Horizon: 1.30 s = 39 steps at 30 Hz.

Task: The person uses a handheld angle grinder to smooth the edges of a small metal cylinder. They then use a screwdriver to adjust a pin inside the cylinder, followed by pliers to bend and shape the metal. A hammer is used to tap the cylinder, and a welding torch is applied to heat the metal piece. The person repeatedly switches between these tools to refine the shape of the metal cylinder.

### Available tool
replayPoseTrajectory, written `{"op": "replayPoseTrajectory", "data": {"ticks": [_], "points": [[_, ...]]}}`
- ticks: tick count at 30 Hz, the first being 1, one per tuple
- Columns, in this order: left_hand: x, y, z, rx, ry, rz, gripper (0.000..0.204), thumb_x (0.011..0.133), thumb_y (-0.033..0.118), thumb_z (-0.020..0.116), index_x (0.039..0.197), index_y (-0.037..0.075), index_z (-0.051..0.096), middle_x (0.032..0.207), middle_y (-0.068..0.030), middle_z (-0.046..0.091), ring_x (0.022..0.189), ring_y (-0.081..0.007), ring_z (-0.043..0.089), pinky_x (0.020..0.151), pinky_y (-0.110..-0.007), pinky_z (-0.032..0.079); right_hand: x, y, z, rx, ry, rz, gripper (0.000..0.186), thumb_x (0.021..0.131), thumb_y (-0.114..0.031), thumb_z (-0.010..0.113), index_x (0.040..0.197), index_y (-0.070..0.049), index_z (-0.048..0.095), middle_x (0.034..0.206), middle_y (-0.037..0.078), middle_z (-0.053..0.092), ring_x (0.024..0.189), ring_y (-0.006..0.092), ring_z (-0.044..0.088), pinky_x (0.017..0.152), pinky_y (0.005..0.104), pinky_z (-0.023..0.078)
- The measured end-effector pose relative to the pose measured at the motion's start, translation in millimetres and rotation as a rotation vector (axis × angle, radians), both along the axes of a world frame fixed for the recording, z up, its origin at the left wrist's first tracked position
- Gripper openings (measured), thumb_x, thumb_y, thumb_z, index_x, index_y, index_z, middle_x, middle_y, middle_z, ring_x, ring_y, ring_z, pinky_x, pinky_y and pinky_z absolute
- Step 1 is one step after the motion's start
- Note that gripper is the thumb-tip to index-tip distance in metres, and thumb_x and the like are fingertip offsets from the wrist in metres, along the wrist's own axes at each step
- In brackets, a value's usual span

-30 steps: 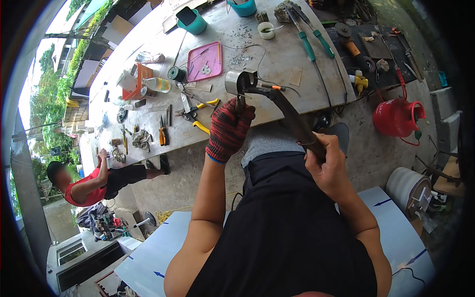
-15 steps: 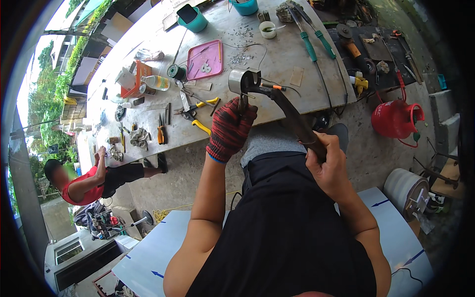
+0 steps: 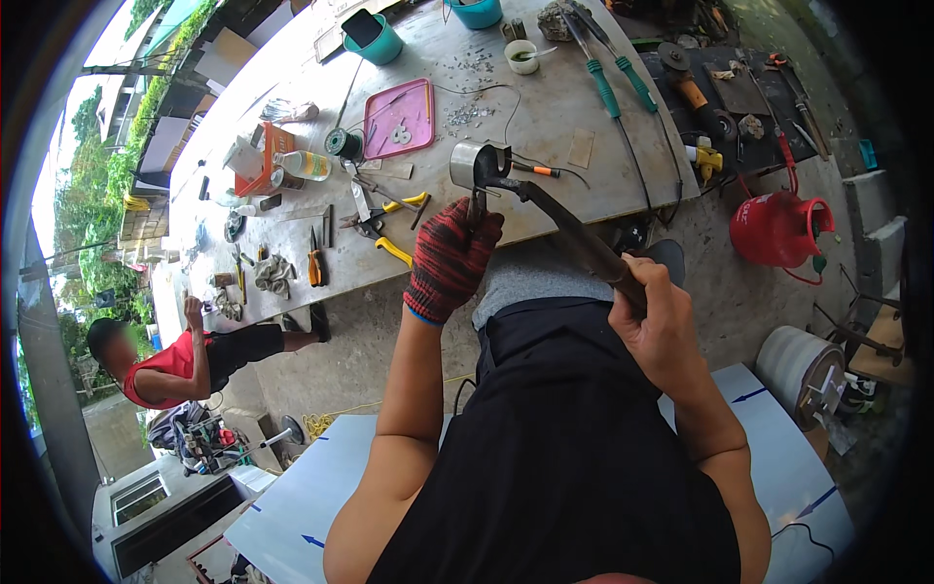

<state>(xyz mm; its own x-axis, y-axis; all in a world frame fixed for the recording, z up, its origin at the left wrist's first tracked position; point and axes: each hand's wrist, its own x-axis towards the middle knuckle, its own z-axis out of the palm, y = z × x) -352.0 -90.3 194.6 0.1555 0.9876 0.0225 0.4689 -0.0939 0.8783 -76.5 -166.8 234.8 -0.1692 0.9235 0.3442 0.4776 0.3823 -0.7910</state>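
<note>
My left hand (image 3: 452, 261), in a red-and-black knit glove, is closed around a narrow metal tool that looks like pliers (image 3: 477, 209). Just above the glove is a shiny, short metal cylinder (image 3: 468, 164), open at one side. My right hand (image 3: 654, 316), bare, wraps the thick end of a long dark hammer-like tool (image 3: 574, 234). Its far, bent end reaches the cylinder's open side; whether it touches cannot be made out. Beyond the left glove, yellow-handled cutters (image 3: 389, 245) lie at the table's near edge.
The pale worktable (image 3: 545, 112) carries a pink tray (image 3: 399, 119), a teal pot (image 3: 374, 39), a white cup (image 3: 522, 58) and green-handled soldering irons (image 3: 603, 90). A red gas cylinder (image 3: 778, 229) stands right. At far left, a person in red (image 3: 170, 370) works at the table.
My right hand has shifted slightly right, and the dark tool's bent end sits a little lower. The gloved hand stays nearly in place. The other person's hand has risen a little.
</note>
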Motion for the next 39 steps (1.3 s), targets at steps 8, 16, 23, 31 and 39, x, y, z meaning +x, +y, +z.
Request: {"op": "replayPoseTrajectory", "data": {"ticks": [8, 16, 23, 31, 39], "points": [[-2.5, 2.5, -1.4, 0.073, 0.101, -0.086, 0.023, 0.105, 0.020, 0.062, 0.093, 0.001, 0.065, 0.079, -0.0078, 0.071, 0.068, -0.0136, 0.065, 0.065, -0.031, 0.052, 1.8, -2.1, 8.2, -0.036, -0.011, -0.019, 0.039, 0.085, 0.011, 0.072, 0.120, 0.003, 0.055, 0.088, 0.016, 0.063, 0.071, 0.0300, 0.067, 0.066, 0.0365, 0.053], [5.6, 3.5, -0.9, 0.030, -0.081, -0.043, 0.017, 0.099, 0.019, 0.070, 0.094, 0.002, 0.068, 0.080, -0.0091, 0.074, 0.073, -0.0170, 0.071, 0.068, -0.032, 0.055, -0.1, -3.1, -2.1, -0.019, 0.039, -0.026, 0.039, 0.086, 0.011, 0.071, 0.121, 0.004, 0.055, 0.091, 0.017, 0.066, 0.074, 0.0298, 0.069, 0.066, 0.0353, 0.055], [7.7, 4.7, -5.0, -0.002, -0.158, -0.022, 0.015, 0.099, 0.017, 0.069, 0.096, 0.002, 0.067, 0.080, -0.0073, 0.074, 0.073, -0.0140, 0.069, 0.068, -0.031, 0.054, 1.3, -4.4, -13.1, -0.068, 0.122, -0.012, 0.036, 0.089, 0.008, 0.070, 0.121, 0.005, 0.054, 0.096, 0.018, 0.068, 0.077, 0.0294, 0.072, 0.069, 0.0344, 0.056], [4.0, 3.5, -3.8, 0.072, -0.055, -0.027, 0.016, 0.099, 0.018, 0.069, 0.095, 0.003, 0.068, 0.078, -0.0077, 0.073, 0.071, -0.0167, 0.070, 0.067, -0.032, 0.054, 2.9, -6.8, -12.8, -0.171, 0.153, 0.028, 0.036, 0.092, 0.003, 0.070, 0.123, 0.005, 0.052, 0.099, 0.019, 0.069, 0.080, 0.0317, 0.074, 0.070, 0.0355, 0.057], [2.3, 3.8, -1.0, 0.069, -0.059, -0.049, 0.021, 0.102, 0.021, 0.066, 0.095, 0.002, 0.068, 0.081, -0.0084, 0.073, 0.073, -0.0170, 0.070, 0.069, -0.032, 0.055, 2.6, -8.1, -12.0, -0.144, 0.132, 0.017, 0.038, 0.090, 0.004, 0.071, 0.124, 0.004, 0.053, 0.099, 0.019, 0.069, 0.080, 0.0317, 0.074, 0.070, 0.0349, 0.057]]}}
